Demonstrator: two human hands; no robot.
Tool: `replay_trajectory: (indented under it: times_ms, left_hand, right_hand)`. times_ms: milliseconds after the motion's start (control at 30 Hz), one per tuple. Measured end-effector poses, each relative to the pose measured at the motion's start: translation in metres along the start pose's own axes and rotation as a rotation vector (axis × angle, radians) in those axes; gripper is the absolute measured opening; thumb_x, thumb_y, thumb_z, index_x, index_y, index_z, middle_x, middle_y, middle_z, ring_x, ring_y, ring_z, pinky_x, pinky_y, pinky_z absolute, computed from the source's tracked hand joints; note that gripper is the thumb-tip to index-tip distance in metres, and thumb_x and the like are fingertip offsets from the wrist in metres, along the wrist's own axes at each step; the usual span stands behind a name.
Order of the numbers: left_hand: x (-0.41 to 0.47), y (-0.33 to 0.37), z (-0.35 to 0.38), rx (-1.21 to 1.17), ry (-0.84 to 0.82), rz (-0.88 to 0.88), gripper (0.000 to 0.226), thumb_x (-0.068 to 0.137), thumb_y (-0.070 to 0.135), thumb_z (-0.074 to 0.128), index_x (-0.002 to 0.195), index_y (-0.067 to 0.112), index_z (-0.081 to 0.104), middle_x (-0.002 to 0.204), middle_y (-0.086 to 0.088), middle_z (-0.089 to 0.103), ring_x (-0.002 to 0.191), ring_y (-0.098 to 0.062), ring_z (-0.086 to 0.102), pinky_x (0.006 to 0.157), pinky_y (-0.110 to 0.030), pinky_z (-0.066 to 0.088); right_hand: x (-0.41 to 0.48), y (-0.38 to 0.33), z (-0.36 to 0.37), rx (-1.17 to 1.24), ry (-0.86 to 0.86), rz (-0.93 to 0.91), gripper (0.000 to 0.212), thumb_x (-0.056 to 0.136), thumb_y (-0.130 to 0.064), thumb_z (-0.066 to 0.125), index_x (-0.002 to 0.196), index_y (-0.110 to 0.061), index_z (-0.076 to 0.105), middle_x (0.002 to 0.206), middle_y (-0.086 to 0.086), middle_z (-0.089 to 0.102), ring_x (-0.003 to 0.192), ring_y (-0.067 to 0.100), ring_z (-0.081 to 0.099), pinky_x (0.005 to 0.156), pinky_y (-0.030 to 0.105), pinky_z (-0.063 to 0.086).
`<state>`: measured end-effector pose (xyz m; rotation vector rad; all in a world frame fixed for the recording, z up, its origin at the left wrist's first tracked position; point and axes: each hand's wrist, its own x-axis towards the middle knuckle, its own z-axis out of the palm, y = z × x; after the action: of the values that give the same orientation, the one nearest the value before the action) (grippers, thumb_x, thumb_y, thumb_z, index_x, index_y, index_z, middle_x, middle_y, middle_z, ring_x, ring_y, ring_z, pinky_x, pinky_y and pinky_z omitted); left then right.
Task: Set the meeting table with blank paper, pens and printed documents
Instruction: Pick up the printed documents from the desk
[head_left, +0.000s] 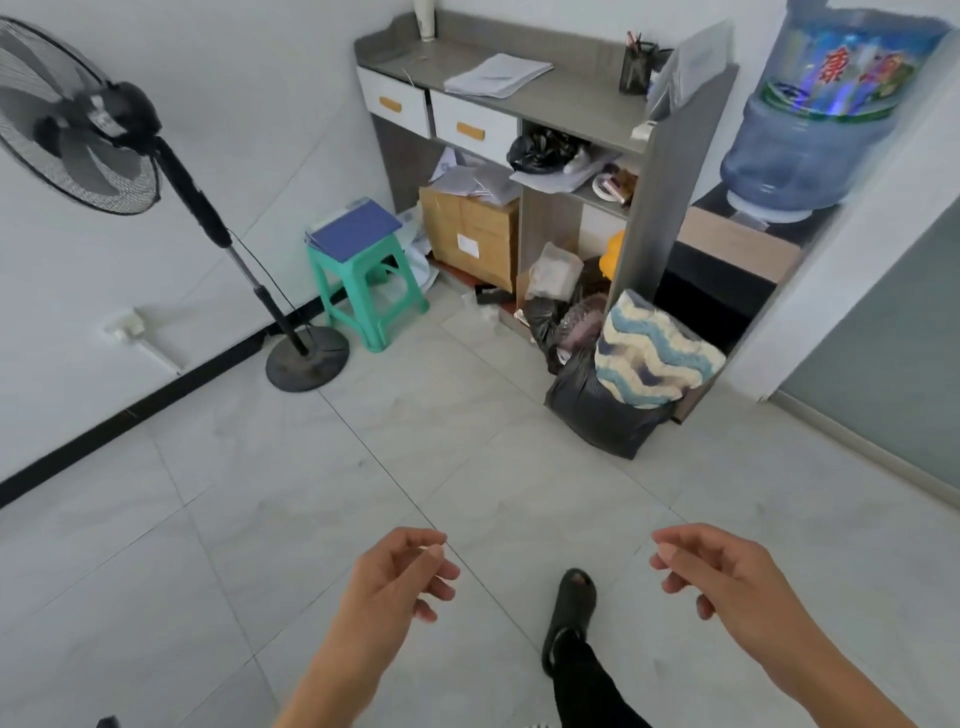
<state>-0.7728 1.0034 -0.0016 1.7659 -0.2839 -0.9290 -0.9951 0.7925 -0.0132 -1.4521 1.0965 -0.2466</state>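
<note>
Atop grey desk (571, 98), paper stack (497, 76): likely light, limp, slippery; pinch full thickness at one edge, support beneath. Left hand (400, 577), right hand (727, 574): loosely curled, empty.

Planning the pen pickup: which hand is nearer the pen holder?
Right. Pen holder far ahead; right hand slightly right of it, left hand well to its left.

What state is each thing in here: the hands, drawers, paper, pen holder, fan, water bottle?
left hand: loosely curled, holds nothing
right hand: loosely curled, holds nothing
drawers: both closed
paper stack: flat on the cabinet top
pen holder: upright, pens inside
fan: upright; running or not, cannot tell
water bottle: inverted on the dispenser
</note>
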Motion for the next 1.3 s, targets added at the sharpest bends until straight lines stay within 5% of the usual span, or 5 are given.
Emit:
replay_trajectory:
  times_ms: [267, 700, 933, 1133, 1300]
  left_hand:
    - [0.165, 0.085, 0.006, -0.050, 0.085, -0.027, 0.021, 0.081, 0.013, 0.064, 0.098, 0.001, 0.066, 0.072, -0.014, 0.072, 0.060, -0.022, 0.065, 0.046, -0.028, 0.047]
    - [0.384, 0.164, -0.062, -0.112, 0.226, -0.069, 0.013, 0.093, -0.002, 0.053, 0.095, 0.000, 0.065, 0.068, -0.014, 0.072, 0.057, -0.023, 0.064, 0.044, -0.028, 0.046]
    - [0.529, 0.248, -0.139, -0.065, 0.169, -0.002, 0.009, 0.089, 0.006, 0.062, 0.095, 0.000, 0.065, 0.067, -0.013, 0.072, 0.057, -0.022, 0.064, 0.043, -0.027, 0.046]
    - [0.641, 0.317, -0.146, 0.024, 0.031, 0.023, 0.012, 0.093, -0.001, 0.054, 0.094, 0.003, 0.065, 0.069, -0.012, 0.072, 0.056, -0.018, 0.064, 0.046, -0.027, 0.046]
    - [0.731, 0.355, -0.127, 0.075, -0.057, 0.017, 0.013, 0.093, -0.001, 0.054, 0.096, 0.003, 0.065, 0.070, -0.011, 0.072, 0.059, -0.020, 0.065, 0.047, -0.028, 0.047]
  right_hand:
    - [0.204, -0.092, -0.008, -0.019, -0.056, 0.002, 0.010, 0.092, -0.010, 0.062, 0.095, -0.014, 0.071, 0.077, 0.001, 0.076, 0.066, 0.015, 0.068, 0.052, 0.028, 0.044]
    - [0.452, -0.259, 0.085, -0.164, -0.218, -0.111, 0.010, 0.092, -0.014, 0.063, 0.096, -0.018, 0.071, 0.085, 0.001, 0.075, 0.075, 0.020, 0.070, 0.050, 0.023, 0.043]
    - [0.549, -0.333, 0.142, -0.078, -0.116, -0.059, 0.010, 0.090, -0.011, 0.065, 0.096, -0.016, 0.071, 0.078, 0.006, 0.076, 0.061, 0.011, 0.066, 0.047, 0.026, 0.041]
    - [0.616, -0.381, 0.144, -0.067, 0.013, -0.104, 0.012, 0.091, -0.014, 0.063, 0.094, -0.022, 0.072, 0.078, 0.009, 0.075, 0.072, 0.027, 0.067, 0.051, 0.031, 0.045]
    - [0.693, -0.407, 0.131, -0.020, 0.071, -0.054, 0.011, 0.091, -0.011, 0.064, 0.094, -0.018, 0.071, 0.082, 0.006, 0.076, 0.061, 0.009, 0.066, 0.051, 0.029, 0.044]
